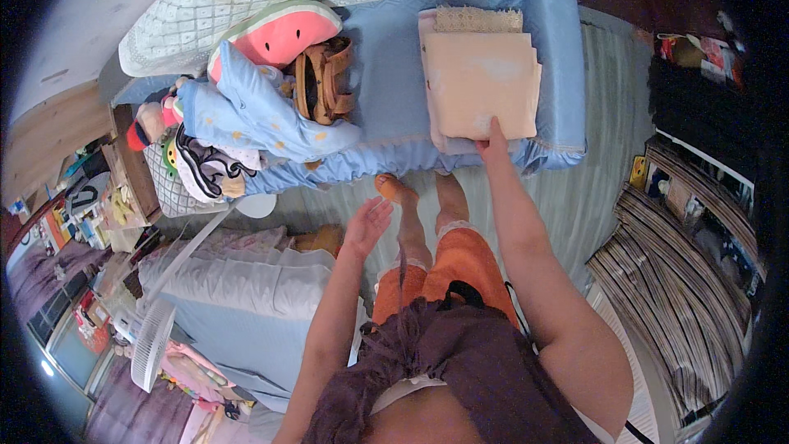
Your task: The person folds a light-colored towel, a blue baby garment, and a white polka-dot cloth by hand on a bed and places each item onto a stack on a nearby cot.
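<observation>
A stack of folded cloths (481, 86), peach on top with a lace-edged beige one showing at its far side, lies on the right end of a sofa with a blue cover (394, 74). My right hand (493, 140) is at the near edge of the stack, one finger on top and the others partly hidden at the edge; whether it grips is unclear. Held over the floor in front of the sofa, my left hand (368, 227) is empty with its fingers apart.
On the sofa's left part are a brown bag (323, 80), a watermelon-slice cushion (283, 34), a light blue patterned cloth (246, 111) and crumpled clothes (206, 163). A white standing fan (153, 345) and a bed (246, 314) are at lower left. A striped cloth cover (672, 296) hangs at right.
</observation>
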